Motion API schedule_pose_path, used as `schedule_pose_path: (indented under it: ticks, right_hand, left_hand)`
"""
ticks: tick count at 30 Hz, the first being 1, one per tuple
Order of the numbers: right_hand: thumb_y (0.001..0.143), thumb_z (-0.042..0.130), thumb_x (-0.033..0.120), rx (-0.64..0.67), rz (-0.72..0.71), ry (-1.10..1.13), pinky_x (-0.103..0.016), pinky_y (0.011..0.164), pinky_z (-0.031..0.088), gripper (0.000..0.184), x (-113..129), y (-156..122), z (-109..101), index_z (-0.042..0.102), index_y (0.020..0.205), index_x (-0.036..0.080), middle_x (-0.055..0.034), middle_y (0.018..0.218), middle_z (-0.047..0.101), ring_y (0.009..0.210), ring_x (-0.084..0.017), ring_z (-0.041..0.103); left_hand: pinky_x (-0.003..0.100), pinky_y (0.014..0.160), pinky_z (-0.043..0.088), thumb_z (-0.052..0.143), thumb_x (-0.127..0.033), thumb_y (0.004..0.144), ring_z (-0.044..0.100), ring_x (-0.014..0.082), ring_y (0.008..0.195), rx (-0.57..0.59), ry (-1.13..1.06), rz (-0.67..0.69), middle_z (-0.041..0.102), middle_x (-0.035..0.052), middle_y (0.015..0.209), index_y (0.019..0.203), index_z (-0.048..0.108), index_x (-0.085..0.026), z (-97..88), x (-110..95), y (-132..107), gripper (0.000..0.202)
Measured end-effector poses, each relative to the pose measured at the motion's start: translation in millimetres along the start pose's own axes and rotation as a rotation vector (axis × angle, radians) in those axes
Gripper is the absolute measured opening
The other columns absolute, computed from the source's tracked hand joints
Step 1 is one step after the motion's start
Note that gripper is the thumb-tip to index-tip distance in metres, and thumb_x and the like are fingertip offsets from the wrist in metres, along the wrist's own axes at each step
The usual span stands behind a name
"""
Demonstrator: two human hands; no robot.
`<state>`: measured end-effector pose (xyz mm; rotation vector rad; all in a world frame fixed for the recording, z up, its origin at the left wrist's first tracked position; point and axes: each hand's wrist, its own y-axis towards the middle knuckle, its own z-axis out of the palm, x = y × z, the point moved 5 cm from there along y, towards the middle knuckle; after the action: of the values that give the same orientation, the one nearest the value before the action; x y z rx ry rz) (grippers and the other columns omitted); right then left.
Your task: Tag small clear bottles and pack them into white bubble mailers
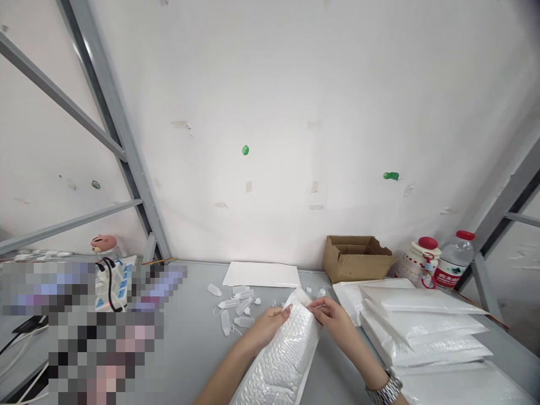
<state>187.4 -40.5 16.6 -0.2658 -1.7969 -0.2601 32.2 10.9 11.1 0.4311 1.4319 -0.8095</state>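
Observation:
A white bubble mailer [291, 354] is held up at a slant above the grey table, its narrow top end pointing away from me. My left hand [272, 323] pinches its left edge near the top, thumb on the front face. On the other side, my right hand [329, 315] has its fingers closed at the mailer's upper right corner; a metal watch sits on that wrist. Left of the mailer lie several small translucent plastic squeeze bottles [230, 304], some with pointed tips. A few small white caps [322, 292] lie behind my right hand.
Stacked bubble mailers [426, 320] fill the right side. Behind them stand a cardboard box [356, 261], a jar with a red lid [417, 261] and a water bottle [455, 259]. A flat white sheet [261, 274] lies by the wall. At left is a power strip [113, 284] with cables.

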Motion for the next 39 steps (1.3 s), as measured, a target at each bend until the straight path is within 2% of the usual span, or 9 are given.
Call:
schedule_pose_path:
  ticks: [5, 10, 12, 16, 19, 26, 32, 36, 39]
  right_hand:
    - [0.069, 0.048, 0.062, 0.007, -0.070, -0.154, -0.025, 0.050, 0.032, 0.048, 5.6, -1.7, 5.3, 0.044, 0.046, 0.020, 0.0040, 0.046, 0.040, 0.049, -0.013, 0.040]
    - [0.072, 0.044, 0.063, 0.042, -0.167, -0.198, -0.028, 0.057, 0.041, 0.053, 5.2, -3.3, 11.1, 0.044, 0.043, 0.019, 0.0000, 0.056, 0.048, 0.057, -0.015, 0.048]
    - [0.076, 0.044, 0.059, -0.068, -0.225, -0.228, -0.028, 0.060, 0.043, 0.049, 6.8, -3.9, 3.3, 0.053, 0.050, 0.019, -0.0028, 0.066, 0.053, 0.064, -0.017, 0.051]
    - [0.079, 0.046, 0.050, -0.484, -0.307, -0.268, -0.031, 0.068, 0.045, 0.036, 7.4, -6.0, -29.8, 0.063, 0.087, 0.019, -0.0070, 0.088, 0.055, 0.074, -0.018, 0.052]
    - [0.077, 0.048, 0.049, -0.592, -0.284, -0.287, -0.034, 0.070, 0.046, 0.040, -2.1, -0.1, -42.9, 0.061, 0.102, 0.020, -0.0077, 0.094, 0.052, 0.080, -0.020, 0.053]
    - [0.068, 0.058, 0.044, -0.500, -0.205, -0.217, -0.036, 0.072, 0.047, 0.037, -27.7, 22.8, -31.1, 0.064, 0.093, 0.017, -0.0091, 0.096, 0.057, 0.085, -0.024, 0.056]
    - [0.074, 0.053, 0.045, -0.498, -0.212, -0.141, -0.037, 0.076, 0.046, 0.029, -21.3, 19.3, -32.8, 0.065, 0.080, 0.019, -0.0089, 0.088, 0.064, 0.085, -0.024, 0.057]
    - [0.073, 0.056, 0.047, -0.387, -0.178, 0.142, -0.036, 0.073, 0.049, 0.037, -12.1, 10.1, -23.4, 0.061, 0.096, 0.018, -0.0072, 0.088, 0.066, 0.079, -0.022, 0.061]
    - [0.070, 0.061, 0.045, -0.331, -0.199, 0.256, -0.034, 0.072, 0.050, 0.038, -4.8, 3.1, -11.5, 0.058, 0.100, 0.020, -0.0056, 0.085, 0.067, 0.082, -0.022, 0.062]
  left_hand:
    - [0.028, 0.072, 0.036, 0.056, -0.064, 0.063, 0.051, 0.0174, 0.070, -0.036, 0.040, 0.059, 0.060, 0.0025, 0.068, 0.072, 0.064, -0.012, -2.0, 0.0, 2.4, 0.053]
    - [0.030, 0.076, 0.037, 0.055, -0.064, 0.064, 0.054, 0.0192, 0.074, 0.004, 0.030, 0.050, 0.062, 0.0037, 0.070, 0.074, 0.065, -0.012, 1.0, 8.1, 5.4, 0.054]
    - [0.030, 0.076, 0.038, 0.058, -0.065, 0.061, 0.055, 0.0204, 0.076, -0.035, -0.001, -0.020, 0.063, 0.0048, 0.073, 0.077, 0.065, -0.012, -0.8, 11.4, 4.5, 0.055]
    - [0.031, 0.076, 0.040, 0.065, -0.063, 0.055, 0.058, 0.0228, 0.082, -0.167, -0.055, -0.159, 0.065, 0.0076, 0.083, 0.083, 0.063, -0.012, -7.7, 13.2, -1.1, 0.059]
    - [0.031, 0.080, 0.040, 0.066, -0.060, 0.056, 0.058, 0.0244, 0.091, -0.190, -0.077, -0.180, 0.066, 0.0086, 0.090, 0.087, 0.063, -0.013, -8.3, 10.6, -4.1, 0.056]
    - [0.031, 0.085, 0.040, 0.066, -0.056, 0.060, 0.057, 0.0255, 0.099, -0.106, -0.120, -0.134, 0.068, 0.0098, 0.093, 0.091, 0.064, -0.012, -1.2, 3.9, -5.6, 0.053]
    - [0.032, 0.077, 0.042, 0.069, -0.051, 0.058, 0.061, 0.0249, 0.085, 0.047, -0.110, -0.063, 0.068, 0.0090, 0.086, 0.092, 0.065, -0.013, 5.0, 2.1, -4.0, 0.051]
    - [0.032, 0.078, 0.040, 0.061, -0.062, 0.060, 0.059, 0.0238, 0.084, -0.087, -0.065, -0.116, 0.067, 0.0088, 0.082, 0.083, 0.065, -0.011, -0.4, 12.3, -0.1, 0.057]
    - [0.032, 0.079, 0.039, 0.055, -0.067, 0.062, 0.057, 0.0235, 0.084, -0.081, -0.039, -0.092, 0.066, 0.0088, 0.079, 0.084, 0.066, -0.010, 0.1, 16.9, 3.7, 0.062]
